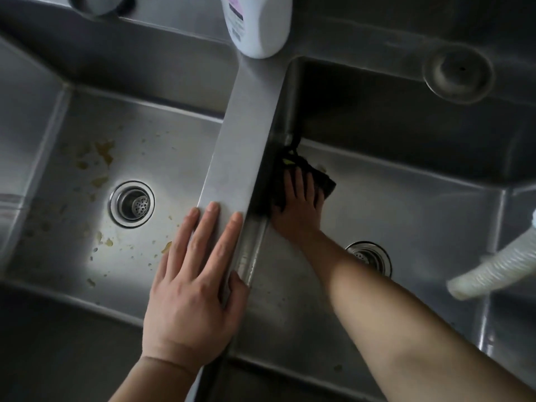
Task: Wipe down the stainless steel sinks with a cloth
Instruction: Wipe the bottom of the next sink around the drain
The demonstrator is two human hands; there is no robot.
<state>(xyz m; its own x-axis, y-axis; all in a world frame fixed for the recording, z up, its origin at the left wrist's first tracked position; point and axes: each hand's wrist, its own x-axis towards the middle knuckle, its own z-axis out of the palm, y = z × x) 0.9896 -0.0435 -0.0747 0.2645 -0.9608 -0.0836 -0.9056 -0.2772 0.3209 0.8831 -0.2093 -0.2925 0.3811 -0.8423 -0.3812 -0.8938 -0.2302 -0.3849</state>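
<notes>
Two stainless steel sinks lie side by side, split by a flat steel divider (pixel 243 132). The left sink (pixel 162 158) has yellowish stains on its floor around a round drain (pixel 132 203). In the right sink (pixel 406 204), my right hand (pixel 298 207) presses a dark cloth (pixel 320 177) with straight fingers onto the floor, close to the far left corner beside the divider wall. My left hand (pixel 197 274) rests flat on the divider, fingers straight, thumb hooked over its right edge. The right sink's drain (pixel 369 256) shows partly behind my forearm.
A white plastic bottle (pixel 256 24) stands at the back on the divider's far end. A white ribbed hose (pixel 499 268) hangs into the right sink from the right. A round steel fitting (pixel 458 72) sits on the back ledge at right, another (pixel 95 2) at top left.
</notes>
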